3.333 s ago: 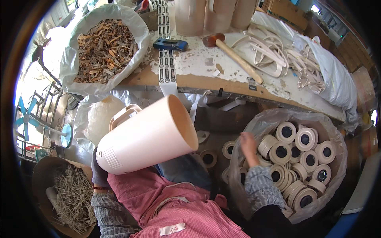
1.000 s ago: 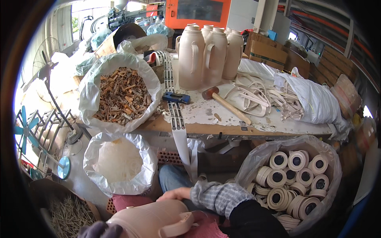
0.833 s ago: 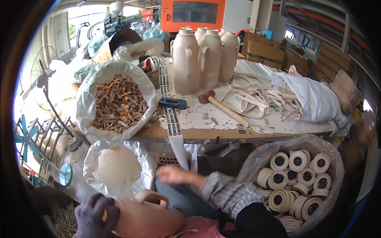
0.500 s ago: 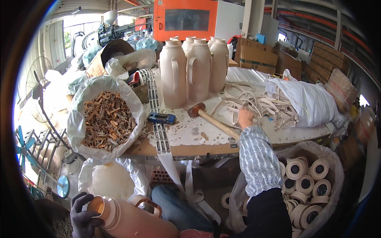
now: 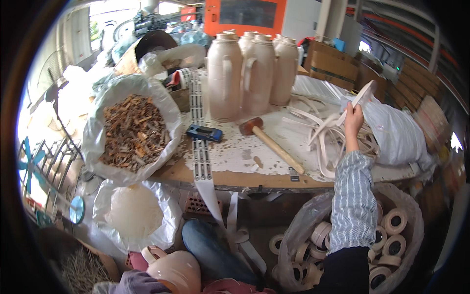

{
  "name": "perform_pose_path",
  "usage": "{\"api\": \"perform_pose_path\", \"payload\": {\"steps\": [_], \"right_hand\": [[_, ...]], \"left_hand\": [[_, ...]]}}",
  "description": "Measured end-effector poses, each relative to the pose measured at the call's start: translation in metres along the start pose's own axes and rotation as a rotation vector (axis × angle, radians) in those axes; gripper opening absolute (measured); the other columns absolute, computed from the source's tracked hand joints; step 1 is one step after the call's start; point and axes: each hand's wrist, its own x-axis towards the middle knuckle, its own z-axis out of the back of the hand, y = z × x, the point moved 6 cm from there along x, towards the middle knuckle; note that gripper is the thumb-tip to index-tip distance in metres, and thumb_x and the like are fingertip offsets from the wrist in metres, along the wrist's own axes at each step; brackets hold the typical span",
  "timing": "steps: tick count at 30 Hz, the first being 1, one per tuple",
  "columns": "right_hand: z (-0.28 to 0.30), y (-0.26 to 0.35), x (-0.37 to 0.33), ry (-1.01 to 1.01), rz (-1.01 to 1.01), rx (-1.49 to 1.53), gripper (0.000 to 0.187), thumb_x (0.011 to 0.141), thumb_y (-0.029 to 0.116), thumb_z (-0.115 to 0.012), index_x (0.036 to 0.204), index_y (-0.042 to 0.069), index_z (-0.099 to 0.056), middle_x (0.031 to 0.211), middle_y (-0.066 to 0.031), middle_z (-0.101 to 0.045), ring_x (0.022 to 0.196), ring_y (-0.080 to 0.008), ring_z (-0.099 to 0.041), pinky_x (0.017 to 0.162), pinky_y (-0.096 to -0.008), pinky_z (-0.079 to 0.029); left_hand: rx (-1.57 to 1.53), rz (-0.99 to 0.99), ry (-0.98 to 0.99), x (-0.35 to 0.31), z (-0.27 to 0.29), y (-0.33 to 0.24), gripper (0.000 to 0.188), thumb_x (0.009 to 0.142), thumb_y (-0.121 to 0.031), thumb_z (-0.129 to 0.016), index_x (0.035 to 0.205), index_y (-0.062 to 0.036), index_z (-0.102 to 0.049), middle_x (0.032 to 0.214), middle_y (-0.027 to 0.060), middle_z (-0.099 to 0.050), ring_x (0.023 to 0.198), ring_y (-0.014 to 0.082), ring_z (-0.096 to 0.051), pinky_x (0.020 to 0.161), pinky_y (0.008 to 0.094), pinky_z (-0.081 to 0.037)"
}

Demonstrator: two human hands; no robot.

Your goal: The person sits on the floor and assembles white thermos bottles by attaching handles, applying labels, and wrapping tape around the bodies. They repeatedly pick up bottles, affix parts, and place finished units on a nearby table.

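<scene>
At the lower edge, my left hand (image 5: pixel 136 282), in a grey-purple glove, is closed at the mouth of a pinkish-cream thermos jug shell (image 5: pixel 180 270). The shell rests on my lap, its handle toward the table; most of the glove's fingers are cut off or hidden. My bare right hand (image 5: pixel 353 119) is raised over the right of the table, closed round a cream plastic strap (image 5: pixel 366 91). Its upper end sticks up past my fist. Below lies a tangle of similar straps (image 5: pixel 320 139), spilling beside a white sack (image 5: pixel 399 130).
Several jug shells (image 5: pixel 225 81) stand at the table's back. A mallet (image 5: pixel 274 147) and a blue tool (image 5: pixel 204 133) lie mid-table, by a strip of metal clips (image 5: pixel 200 159). A bag of brown pieces (image 5: pixel 89 139) stands left; a bag of round cream parts (image 5: pixel 415 235) sits lower right.
My right hand has lifted up and right from the strap pile, now with a strap in it. The jug shell and left hand have shifted, turning the shell's handle upward. The head view has shifted too.
</scene>
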Motion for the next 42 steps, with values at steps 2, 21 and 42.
{"api": "perform_pose_path", "payload": {"steps": [2,21,42], "right_hand": [[-0.012,0.06,-0.017,0.028,0.098,0.035,0.026,0.092,0.029,-0.061,0.086,0.004,-0.061,0.071,-0.0097,-0.067,0.067,-0.0239,-0.066,0.061,-0.0376,-0.049],[0.037,0.383,-0.445,1.165,-0.428,1.46,0.066,0.094,0.03,-0.06,0.14,-0.007,-0.03,0.108,-0.012,-0.054,0.087,-0.0143,-0.056,0.071,-0.0254,-0.044],[0.084,0.411,-0.537,2.036,-0.787,1.252,0.035,0.099,0.017,-0.051,0.129,0.001,-0.048,0.078,-0.0012,-0.056,0.075,-0.0084,-0.053,0.075,-0.0214,-0.042]], "left_hand": [[0.086,-0.101,-0.079,0.005,0.021,0.001,0.028,0.063,-0.019,-0.083,0.087,-0.0117,-0.07,0.111,0.0145,-0.065,0.102,0.0281,-0.061,0.074,0.0359,-0.05],[-1.092,0.497,-0.667,-0.042,-0.012,0.092,0.044,0.078,-0.005,-0.062,0.12,0.0068,-0.056,0.059,0.0018,-0.057,0.043,0.0062,-0.051,0.039,0.0171,-0.037],[-1.509,0.734,-1.332,-0.139,-0.162,0.104,0.02,0.089,-0.024,-0.061,0.088,-0.0045,-0.059,0.072,-0.0042,-0.05,0.061,0.0054,-0.045,0.054,0.0209,-0.036]]}}
